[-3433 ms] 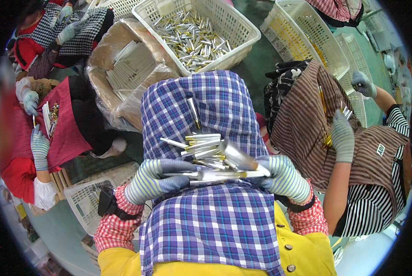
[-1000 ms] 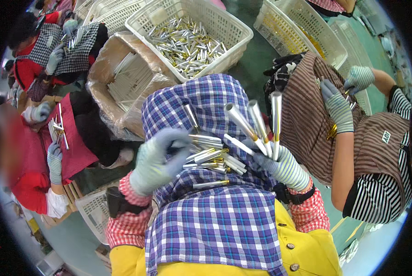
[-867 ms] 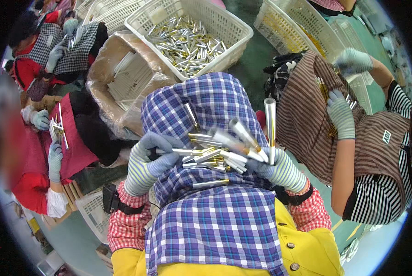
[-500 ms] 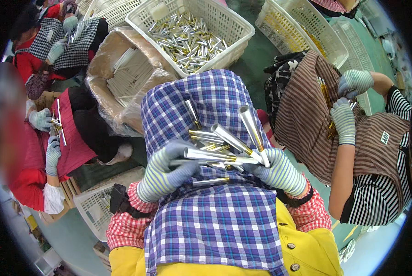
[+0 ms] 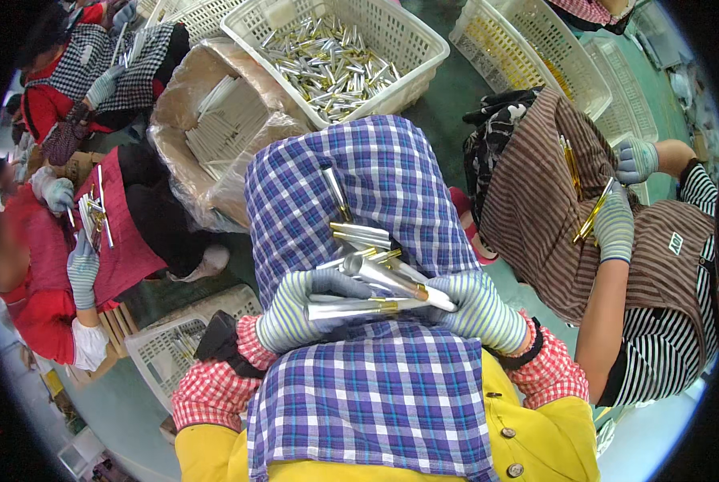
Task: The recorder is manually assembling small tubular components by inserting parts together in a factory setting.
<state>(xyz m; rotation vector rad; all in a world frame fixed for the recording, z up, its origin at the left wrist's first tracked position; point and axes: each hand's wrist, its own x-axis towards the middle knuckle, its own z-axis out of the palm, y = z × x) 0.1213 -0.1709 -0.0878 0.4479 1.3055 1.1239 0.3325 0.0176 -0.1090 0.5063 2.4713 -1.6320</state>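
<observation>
Both hands wear striped gloves and meet over my lap, on a blue checked apron (image 5: 375, 377). My left hand (image 5: 295, 309) is closed around the wide end of a silver tube with a gold band (image 5: 359, 308). In my right hand (image 5: 480, 304), closed too, are the white ends of that tube and a second silver tube (image 5: 383, 275), whose open mouth points up and left. Just beyond my fingers lies a small pile of silver-and-gold tubes (image 5: 361, 234). One single tube (image 5: 337, 193) rests farther up the apron. My fingertips are partly hidden.
Ahead stands a white plastic crate (image 5: 407, 60) filled with silver and gold tubes. Left of it is a plastic-lined box (image 5: 171, 145) of white sticks. Co-workers sit close on both sides; a gloved hand (image 5: 616, 225) at right holds gold tubes. Another crate (image 5: 154, 361) sits by my left elbow.
My hands have drawn closer together and the tubes have come lower. The upright tube in my right hand has tilted down to the left. My left fingers have closed on a tube's wide end.
</observation>
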